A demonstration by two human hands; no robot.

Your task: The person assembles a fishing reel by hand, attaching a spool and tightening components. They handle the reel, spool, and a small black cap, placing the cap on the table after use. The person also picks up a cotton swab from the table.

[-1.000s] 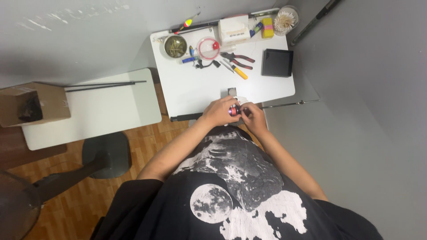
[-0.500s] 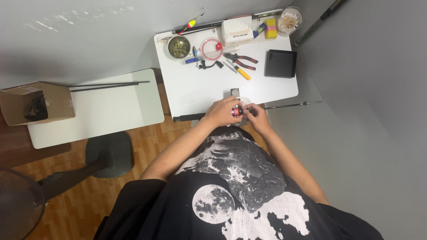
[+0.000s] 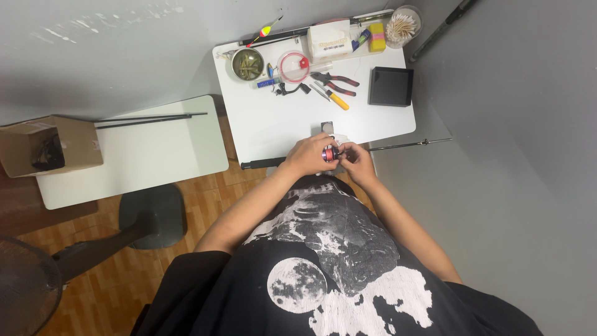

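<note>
My left hand and my right hand meet at the near edge of the white table. Between them they hold a small red and black round part, which looks like a fishing reel piece. My left hand wraps it from the left, and my right hand's fingertips touch its right side. A small grey block and a white scrap lie on the table just beyond my hands. A thin dark rod runs along the table's near edge under my hands.
At the table's far side lie red-handled pliers, a yellow-handled tool, a round clear lidded tub, a metal bowl, a white box, a black tray and a jar of sticks. A second white table with a cardboard box stands left, a stool below it.
The view has shifted slightly. Both hands stay together on the small part at the table's edge, with only small finger movements.
</note>
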